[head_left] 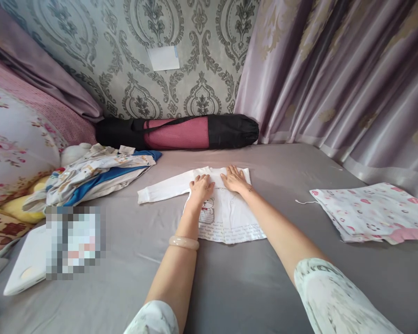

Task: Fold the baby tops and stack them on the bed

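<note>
A small white long-sleeved shirt (pixel 226 218) with a printed figure lies flat on the grey bedsheet (pixel 230 287). One sleeve stretches out to the left; the other side is folded in. My left hand (pixel 201 188) rests on the shirt's upper part with the fingers curled and pressed down. My right hand (pixel 234 178) lies flat on the shirt near the collar, fingers spread. A pale bangle (pixel 184 242) sits on my left wrist.
A pile of clothes (pixel 94 174) lies at the left, folded pink-patterned cloth (pixel 372 211) at the right. A rolled mat in a black bag (pixel 177 132) lies along the wall. Pillows and a white flat object (pixel 24 266) sit at left; curtains hang at right.
</note>
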Available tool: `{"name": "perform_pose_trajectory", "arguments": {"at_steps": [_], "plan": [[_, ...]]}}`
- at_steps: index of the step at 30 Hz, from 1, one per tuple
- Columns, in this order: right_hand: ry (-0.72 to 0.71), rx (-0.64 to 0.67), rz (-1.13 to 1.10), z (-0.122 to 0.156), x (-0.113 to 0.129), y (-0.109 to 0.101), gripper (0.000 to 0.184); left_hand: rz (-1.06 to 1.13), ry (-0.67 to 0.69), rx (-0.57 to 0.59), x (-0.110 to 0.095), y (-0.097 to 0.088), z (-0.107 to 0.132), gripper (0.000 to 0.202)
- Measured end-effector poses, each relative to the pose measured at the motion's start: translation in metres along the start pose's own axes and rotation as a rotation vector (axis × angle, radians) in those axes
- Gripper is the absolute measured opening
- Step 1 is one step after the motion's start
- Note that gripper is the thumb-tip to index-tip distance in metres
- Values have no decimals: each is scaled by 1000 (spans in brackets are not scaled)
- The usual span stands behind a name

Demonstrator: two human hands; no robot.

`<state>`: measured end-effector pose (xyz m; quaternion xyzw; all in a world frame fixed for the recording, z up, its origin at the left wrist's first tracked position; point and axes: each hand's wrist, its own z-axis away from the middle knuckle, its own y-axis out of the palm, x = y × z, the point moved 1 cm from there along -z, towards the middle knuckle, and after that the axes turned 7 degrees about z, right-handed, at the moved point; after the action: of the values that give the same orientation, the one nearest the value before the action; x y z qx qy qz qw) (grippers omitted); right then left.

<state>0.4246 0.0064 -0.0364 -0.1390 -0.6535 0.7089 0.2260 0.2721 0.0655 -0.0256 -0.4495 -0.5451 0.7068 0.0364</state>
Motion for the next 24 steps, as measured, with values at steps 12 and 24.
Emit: {"name": "perform_pose_trajectory", "arguments": {"at_steps": [12, 24], "plan": [[20, -19, -65, 3, 51, 4, 69, 89, -165, -123, 15, -42, 3, 44], [11, 28, -39, -3, 47, 3, 68, 230, -255, -204, 34, -53, 4, 41]]}}
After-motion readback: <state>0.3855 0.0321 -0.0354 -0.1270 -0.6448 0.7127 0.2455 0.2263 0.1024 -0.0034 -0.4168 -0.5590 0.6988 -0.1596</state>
